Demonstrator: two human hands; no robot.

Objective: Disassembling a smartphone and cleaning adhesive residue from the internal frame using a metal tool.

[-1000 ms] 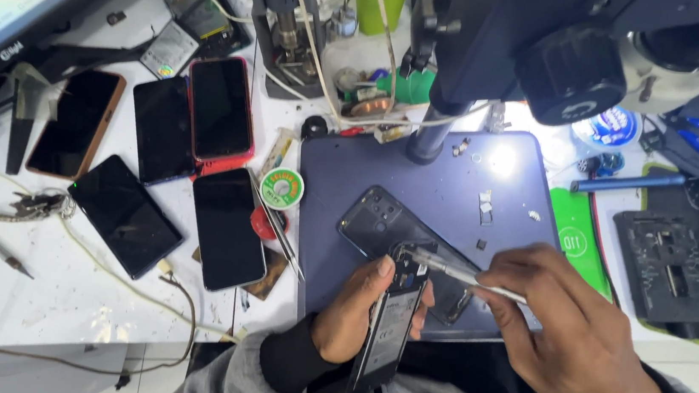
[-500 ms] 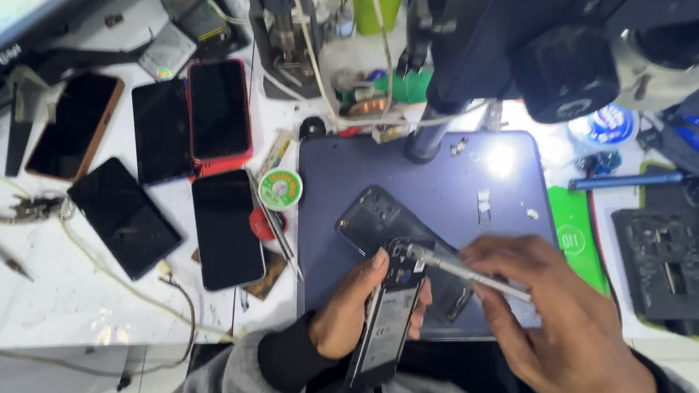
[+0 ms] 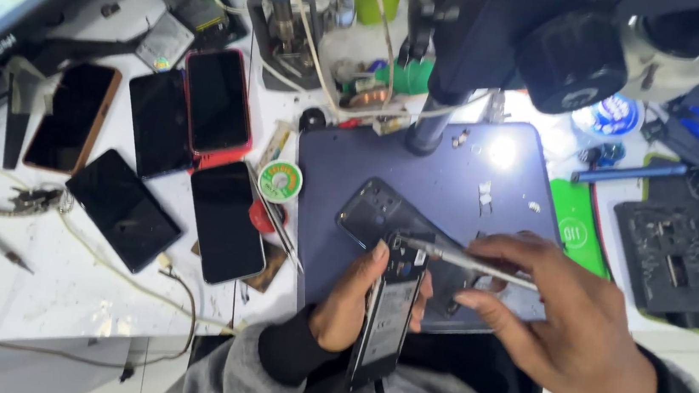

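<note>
mat [image 3: 388,149]: purple, on the table, unchanged since a second ago | right hand [image 3: 575,334]: has slid slightly right at the mat's near edge, fingers pinched on the screwdriver [image 3: 467,262] | left hand [image 3: 352,304]: steady, fingers wrapped around the opened phone [image 3: 390,311] | screwdriver tip: stays at the phone's top end, so work there continues
</note>
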